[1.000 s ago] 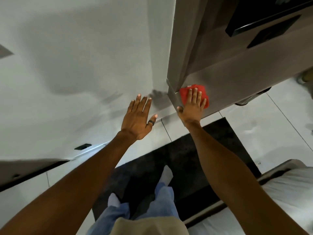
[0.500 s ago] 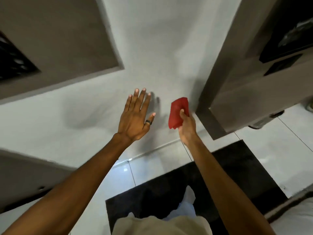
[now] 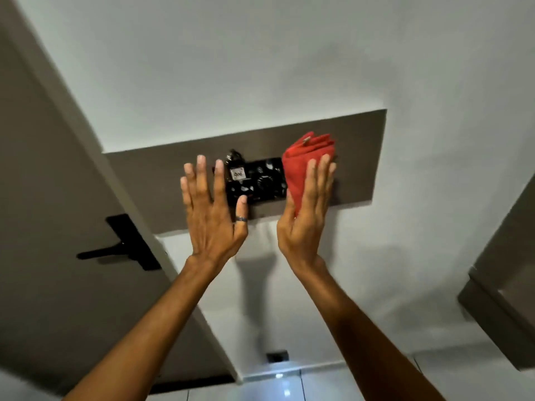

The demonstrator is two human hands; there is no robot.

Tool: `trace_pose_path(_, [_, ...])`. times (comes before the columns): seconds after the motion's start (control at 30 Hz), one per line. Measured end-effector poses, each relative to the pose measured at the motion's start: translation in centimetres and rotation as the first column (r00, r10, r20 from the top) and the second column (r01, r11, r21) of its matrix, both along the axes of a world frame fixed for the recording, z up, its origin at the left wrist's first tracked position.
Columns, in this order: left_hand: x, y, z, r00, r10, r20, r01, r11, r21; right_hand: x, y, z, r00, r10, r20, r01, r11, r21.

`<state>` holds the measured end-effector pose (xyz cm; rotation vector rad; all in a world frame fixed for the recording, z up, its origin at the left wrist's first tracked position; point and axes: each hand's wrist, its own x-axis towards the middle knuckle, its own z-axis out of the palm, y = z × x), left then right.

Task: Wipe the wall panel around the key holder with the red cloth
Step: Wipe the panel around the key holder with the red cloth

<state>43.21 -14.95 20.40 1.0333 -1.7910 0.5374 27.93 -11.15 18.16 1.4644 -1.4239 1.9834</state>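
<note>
A brown wall panel [image 3: 162, 175] runs across the white wall. A black key holder [image 3: 260, 182] with keys and a white tag hangs at its middle. My right hand [image 3: 307, 218] holds a folded red cloth [image 3: 301, 163] against the panel just right of the key holder. My left hand [image 3: 212, 215] is raised with fingers spread, in front of the holder's left side, holding nothing. A ring sits on its thumb.
A brown door [image 3: 43, 227] with a black handle [image 3: 115, 250] stands at the left. A brown cabinet corner [image 3: 503, 285] juts in at the right. A small black wall socket [image 3: 277, 356] sits low, above the tiled floor.
The view has swung up from the floor and cabinet to the panel. Both hands have risen; the red cloth went from the cabinet edge to the panel beside the key holder.
</note>
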Motion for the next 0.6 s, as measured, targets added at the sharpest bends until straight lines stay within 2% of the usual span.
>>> trace_pose_path(0.1, [2.8, -1.6, 0.6, 0.999, 0.038, 0.003, -0.038, 0.999, 0.000, 2.0, -2.5, -0.8, 0.956, -0.067, -0.286, 0.126, 0.973, 0.195])
trace_pose_path(0.17, [3.8, -2.7, 0.8, 0.998, 0.045, 0.032, -0.045, 0.999, -0.023, 1.7, -3.3, -1.2, 0.912, -0.109, -0.395, 0.204, 0.957, 0.207])
trace_pose_path(0.3, [4.7, -5.1, 1.1, 0.998, 0.040, 0.053, -0.036, 0.997, -0.063, -0.5, -5.2, -0.2, 0.817, -0.237, -0.525, 0.291, 0.957, 0.020])
trace_pose_path(0.43, [4.8, -7.7, 1.2, 0.996, 0.057, 0.062, -0.049, 0.992, -0.119, -3.6, -7.9, 0.9, 0.646, -0.324, -0.691, 0.259, 0.945, -0.201])
trace_pose_path(0.47, [4.9, -8.3, 1.1, 0.995, 0.075, 0.067, -0.065, 0.987, -0.150, -4.1, -8.5, 0.8, 0.635, -0.353, -0.687, 0.259, 0.935, -0.241])
trace_pose_path(0.5, [4.9, -8.9, 0.9, 0.993, 0.091, 0.068, -0.077, 0.980, -0.183, -3.9, -8.8, 0.4, 0.677, -0.371, -0.635, 0.279, 0.928, -0.246])
trace_pose_path(0.57, [4.9, -9.6, 0.4, 0.991, 0.117, 0.067, -0.098, 0.965, -0.244, -1.3, -8.5, -1.0, 0.826, -0.381, -0.415, 0.342, 0.924, -0.167])
trace_pose_path(0.6, [4.8, -9.8, 0.2, 0.990, 0.131, 0.057, -0.112, 0.957, -0.267, 0.4, -8.3, -1.6, 0.865, -0.381, -0.328, 0.355, 0.925, -0.137])
